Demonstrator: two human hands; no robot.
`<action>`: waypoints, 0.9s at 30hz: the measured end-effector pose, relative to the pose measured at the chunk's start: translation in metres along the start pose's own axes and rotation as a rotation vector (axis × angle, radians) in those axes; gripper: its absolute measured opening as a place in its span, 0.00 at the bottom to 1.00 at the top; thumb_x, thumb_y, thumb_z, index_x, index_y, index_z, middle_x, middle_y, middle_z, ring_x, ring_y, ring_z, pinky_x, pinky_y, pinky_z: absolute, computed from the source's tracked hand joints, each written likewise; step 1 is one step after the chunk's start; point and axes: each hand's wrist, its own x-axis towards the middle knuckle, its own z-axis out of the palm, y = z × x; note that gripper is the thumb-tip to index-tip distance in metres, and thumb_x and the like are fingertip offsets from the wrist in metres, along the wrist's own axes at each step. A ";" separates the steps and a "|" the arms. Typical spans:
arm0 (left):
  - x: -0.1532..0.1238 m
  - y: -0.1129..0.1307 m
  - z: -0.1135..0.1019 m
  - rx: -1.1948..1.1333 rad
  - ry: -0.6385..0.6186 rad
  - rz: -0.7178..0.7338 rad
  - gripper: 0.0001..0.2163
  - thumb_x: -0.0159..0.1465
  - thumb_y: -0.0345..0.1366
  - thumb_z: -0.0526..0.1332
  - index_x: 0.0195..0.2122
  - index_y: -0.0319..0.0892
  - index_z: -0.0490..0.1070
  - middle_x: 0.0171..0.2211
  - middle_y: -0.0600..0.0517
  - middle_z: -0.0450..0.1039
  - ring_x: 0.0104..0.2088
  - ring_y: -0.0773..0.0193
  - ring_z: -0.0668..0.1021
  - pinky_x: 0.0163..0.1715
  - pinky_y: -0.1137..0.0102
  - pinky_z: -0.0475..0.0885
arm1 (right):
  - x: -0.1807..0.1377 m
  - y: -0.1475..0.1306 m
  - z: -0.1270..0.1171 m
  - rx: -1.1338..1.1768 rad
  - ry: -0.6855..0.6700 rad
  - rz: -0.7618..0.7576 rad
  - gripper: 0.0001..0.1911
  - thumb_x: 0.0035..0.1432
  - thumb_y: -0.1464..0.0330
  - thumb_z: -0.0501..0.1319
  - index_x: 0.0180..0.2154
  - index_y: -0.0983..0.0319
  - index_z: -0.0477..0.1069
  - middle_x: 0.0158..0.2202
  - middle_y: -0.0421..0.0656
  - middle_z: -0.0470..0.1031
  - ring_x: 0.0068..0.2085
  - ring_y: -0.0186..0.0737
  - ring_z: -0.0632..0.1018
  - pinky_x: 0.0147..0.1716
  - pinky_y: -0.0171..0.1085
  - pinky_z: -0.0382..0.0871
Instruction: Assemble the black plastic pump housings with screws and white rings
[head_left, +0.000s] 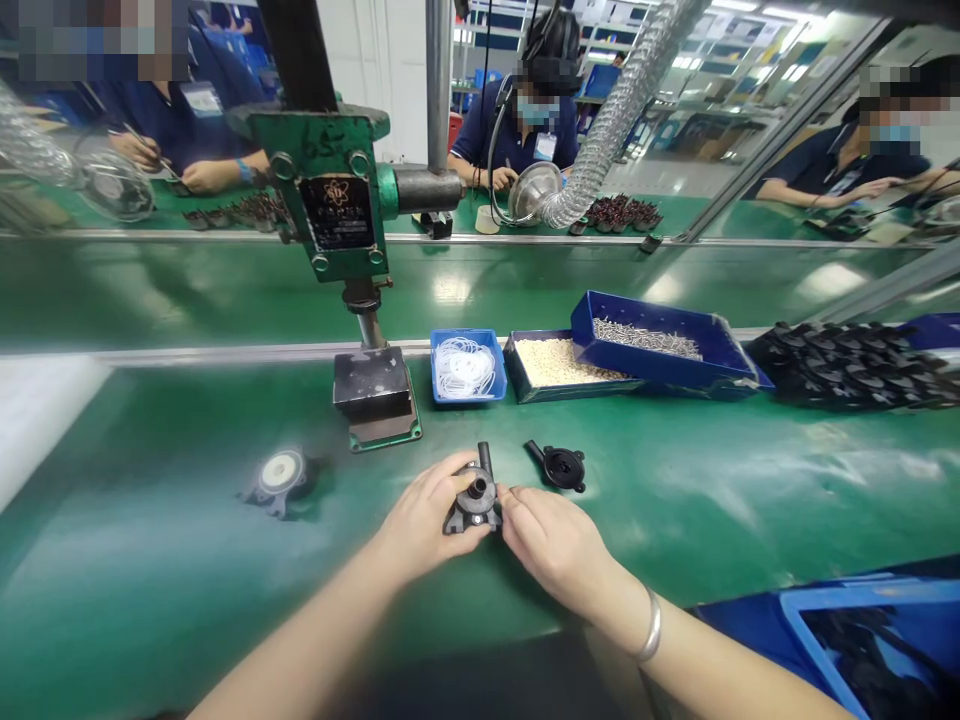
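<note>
A small black pump housing (478,492) with a tube-like spout pointing away is held over the green mat, just above or on it. My left hand (424,505) is closed around its left side, with the thumb at the lower edge. At its right edge, my right hand (551,540) has its fingertips pinched together against the housing; what they pinch, if anything, is hidden. To the right lies a black pump cover (562,467) with a side spout. Farther left on the mat rests a grey pump part (281,478) with a white round centre.
A green hand press (322,190) stands behind. Beside it are blue bins of white rings (465,368), cream pieces (555,362) and metal screws (645,338). Black parts (855,365) pile up at right. A blue crate (799,650) sits front right. Several co-workers (517,130) sit opposite.
</note>
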 end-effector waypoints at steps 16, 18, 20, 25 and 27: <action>-0.008 -0.002 -0.001 -0.146 -0.061 -0.143 0.28 0.56 0.31 0.65 0.57 0.45 0.58 0.58 0.37 0.66 0.58 0.49 0.73 0.54 0.54 0.72 | -0.008 -0.018 0.002 0.300 -0.030 -0.016 0.19 0.62 0.79 0.55 0.54 0.69 0.66 0.32 0.46 0.75 0.30 0.42 0.75 0.28 0.41 0.70; -0.006 -0.001 -0.007 -0.167 -0.088 -0.163 0.28 0.56 0.32 0.67 0.57 0.45 0.59 0.59 0.38 0.65 0.58 0.48 0.73 0.55 0.54 0.72 | -0.011 -0.016 0.003 0.342 -0.028 0.003 0.21 0.62 0.79 0.54 0.56 0.68 0.65 0.31 0.45 0.75 0.29 0.41 0.75 0.27 0.40 0.70; -0.004 0.000 -0.015 -0.191 -0.140 -0.181 0.30 0.56 0.33 0.68 0.58 0.46 0.58 0.60 0.38 0.64 0.59 0.49 0.72 0.56 0.54 0.71 | -0.015 -0.013 0.002 0.394 0.003 0.056 0.23 0.62 0.80 0.54 0.59 0.66 0.63 0.31 0.43 0.75 0.29 0.40 0.75 0.28 0.40 0.71; -0.008 -0.003 -0.021 -0.153 -0.235 -0.196 0.31 0.58 0.37 0.69 0.60 0.49 0.57 0.62 0.41 0.63 0.61 0.50 0.70 0.58 0.54 0.70 | -0.014 -0.011 -0.004 0.445 0.148 0.218 0.28 0.60 0.80 0.57 0.61 0.61 0.61 0.36 0.46 0.73 0.34 0.42 0.76 0.34 0.41 0.74; -0.012 -0.003 -0.012 -0.058 -0.181 -0.166 0.34 0.56 0.40 0.71 0.61 0.48 0.57 0.61 0.39 0.65 0.60 0.47 0.71 0.56 0.53 0.72 | -0.011 -0.012 -0.007 0.405 0.103 0.212 0.28 0.61 0.77 0.58 0.61 0.59 0.62 0.45 0.51 0.72 0.45 0.49 0.75 0.43 0.48 0.74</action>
